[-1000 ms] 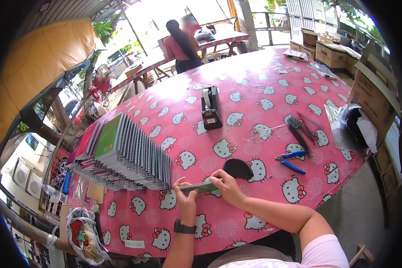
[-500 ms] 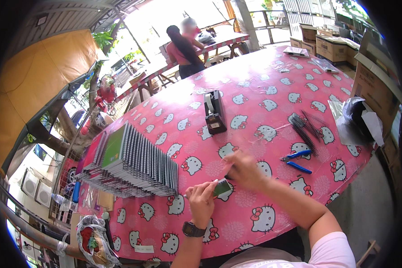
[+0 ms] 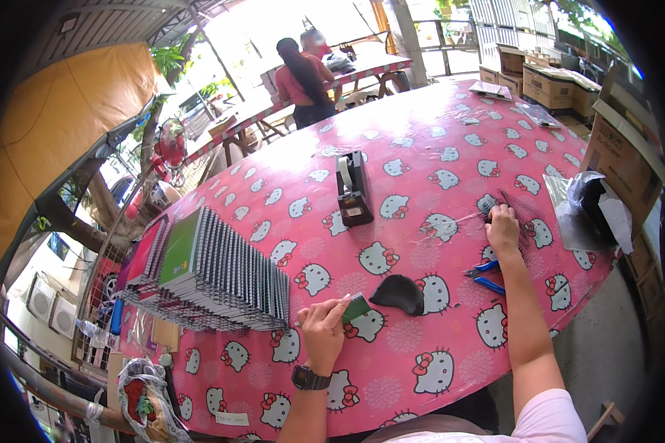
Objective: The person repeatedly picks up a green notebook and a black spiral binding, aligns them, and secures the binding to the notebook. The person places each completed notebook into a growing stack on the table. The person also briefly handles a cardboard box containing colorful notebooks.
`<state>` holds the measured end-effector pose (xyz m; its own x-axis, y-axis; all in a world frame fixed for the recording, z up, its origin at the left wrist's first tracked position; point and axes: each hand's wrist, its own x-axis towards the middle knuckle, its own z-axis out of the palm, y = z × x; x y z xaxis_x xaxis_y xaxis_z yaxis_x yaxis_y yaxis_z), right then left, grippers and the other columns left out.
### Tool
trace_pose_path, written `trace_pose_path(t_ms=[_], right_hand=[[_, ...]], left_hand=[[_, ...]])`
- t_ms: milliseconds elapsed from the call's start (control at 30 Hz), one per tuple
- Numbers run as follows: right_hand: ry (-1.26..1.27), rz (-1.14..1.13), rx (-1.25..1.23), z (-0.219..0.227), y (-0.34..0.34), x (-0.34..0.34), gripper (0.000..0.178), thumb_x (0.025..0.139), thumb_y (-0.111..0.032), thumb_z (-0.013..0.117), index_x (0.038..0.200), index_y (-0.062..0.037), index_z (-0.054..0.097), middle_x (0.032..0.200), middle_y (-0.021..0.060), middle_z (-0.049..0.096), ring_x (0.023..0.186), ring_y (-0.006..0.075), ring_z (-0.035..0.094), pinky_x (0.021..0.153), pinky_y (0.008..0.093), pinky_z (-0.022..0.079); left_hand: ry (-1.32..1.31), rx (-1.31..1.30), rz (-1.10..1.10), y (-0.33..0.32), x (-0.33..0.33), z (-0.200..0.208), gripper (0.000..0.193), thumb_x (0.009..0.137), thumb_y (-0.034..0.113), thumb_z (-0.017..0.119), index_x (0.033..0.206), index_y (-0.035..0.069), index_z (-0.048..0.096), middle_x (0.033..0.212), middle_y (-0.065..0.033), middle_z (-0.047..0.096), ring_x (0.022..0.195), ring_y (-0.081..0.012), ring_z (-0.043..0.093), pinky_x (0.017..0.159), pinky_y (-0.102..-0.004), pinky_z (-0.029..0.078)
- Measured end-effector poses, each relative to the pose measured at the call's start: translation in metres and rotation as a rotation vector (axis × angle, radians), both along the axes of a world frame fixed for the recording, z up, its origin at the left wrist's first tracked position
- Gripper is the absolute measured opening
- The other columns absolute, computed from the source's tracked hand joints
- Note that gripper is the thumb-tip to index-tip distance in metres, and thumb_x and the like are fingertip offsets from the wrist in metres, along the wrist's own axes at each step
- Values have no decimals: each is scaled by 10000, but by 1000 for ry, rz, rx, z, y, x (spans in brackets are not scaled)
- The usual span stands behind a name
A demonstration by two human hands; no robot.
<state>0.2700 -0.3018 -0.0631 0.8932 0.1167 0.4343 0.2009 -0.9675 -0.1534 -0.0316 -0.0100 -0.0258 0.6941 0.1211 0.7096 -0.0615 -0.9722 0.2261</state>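
Observation:
My left hand [image 3: 323, 327], with a black watch on its wrist, is closed on a small green-covered notebook [image 3: 356, 307] at the table's near middle. My right hand [image 3: 503, 227] reaches out to the right, fingers curled down on the pile of black spiral binding coils [image 3: 526, 214]; what it grips is partly hidden under the fingers. Between my hands lies a dark, curved, flat-looking piece [image 3: 397, 294] whose kind I cannot make out. Blue-handled pliers [image 3: 489, 277] rest beside my right forearm. To the left stands a long stack of spiral notebooks [image 3: 225, 269] with green and magenta covers.
A black tape dispenser [image 3: 354, 188] stands mid-table on the pink patterned cloth [image 3: 391, 354]. Plastic wrapping [image 3: 595, 210] and cardboard boxes [image 3: 621, 151] line the right side. A plastic-wrapped basket [image 3: 149, 399] sits at the left corner. Two people [image 3: 303, 81] are at a far table.
My right hand has left the small notebook and moved right and away to the coils. The dark curved piece now lies uncovered on the table. My left hand keeps the notebook.

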Motion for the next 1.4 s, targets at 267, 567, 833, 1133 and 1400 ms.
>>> trace_pose_path(t_ms=[267, 567, 833, 1133, 1400], right_hand=[[228, 7, 94, 20, -9, -9, 199, 717, -66, 700, 898, -86, 621, 970, 110, 629, 973, 290, 615, 837, 382, 506], [35, 101, 188, 27, -6, -15, 298, 723, -14, 588, 1020, -42, 591, 1003, 137, 589, 988, 304, 556, 883, 390, 473], [81, 649, 496, 43, 30, -43, 429, 752, 36, 412, 1143, -16, 583, 1000, 173, 608, 949, 292, 581, 859, 375, 468], [1051, 1236, 903, 93, 118, -146, 475, 763, 72, 360, 1158, -64, 586, 927, 59, 585, 785, 111, 569, 651, 222, 464], [1165, 1240, 863, 92, 147, -154, 374, 771, 108, 362, 1054, -29, 564, 915, 38, 577, 775, 84, 551, 605, 226, 451]], left_hand=[[-42, -47, -12, -3, -3, 5, 249, 796, 31, 626, 1015, 113, 710, 847, -7, 646, 765, -170, 577, 738, -317, 377], [-53, -69, 50, 2, -5, 5, 222, 791, 30, 639, 981, 113, 718, 828, -4, 641, 754, -169, 562, 737, -318, 377], [-100, -101, 46, 4, -4, 4, 183, 776, 113, 698, 958, 119, 719, 814, 0, 636, 748, -168, 553, 716, -311, 367], [28, -144, 64, 5, -4, 10, 212, 758, 136, 715, 970, 124, 707, 823, -2, 639, 786, -174, 552, 734, -320, 371], [16, -157, 56, 8, -7, 10, 216, 731, 123, 733, 945, 109, 706, 824, -10, 647, 792, -184, 569, 742, -326, 380]])
